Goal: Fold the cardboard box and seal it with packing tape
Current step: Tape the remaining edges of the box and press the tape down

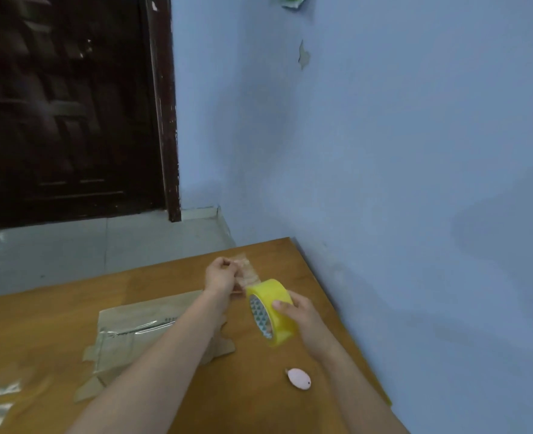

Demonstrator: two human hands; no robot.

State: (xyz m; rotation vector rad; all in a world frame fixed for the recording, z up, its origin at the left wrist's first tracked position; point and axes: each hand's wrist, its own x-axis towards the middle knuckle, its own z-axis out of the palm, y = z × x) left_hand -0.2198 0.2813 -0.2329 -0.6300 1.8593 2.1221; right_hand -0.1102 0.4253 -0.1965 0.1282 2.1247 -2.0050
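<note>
Bench (274, 402): brown wood, smooth, low sheen. Flattened brown cardboard box (139, 333): matt paperboard with a glossy clear tape strip along its seam. Yellow roll of packing tape (276, 311): glossy plastic film; the pulled length is translucent and crinkled. Small pink oval object (299, 378): smooth, matt.

No text, brand, number or sign can be read anywhere in the head view. A short row of dark printed marks is seen on the flattened cardboard box (152, 321) near its taped seam, but it is too blurred for any letter or digit to be made out. A repeating blue-and-white pattern is printed on the inner core of the yellow packing tape roll (271, 311), and no word can be made out in it.
</note>
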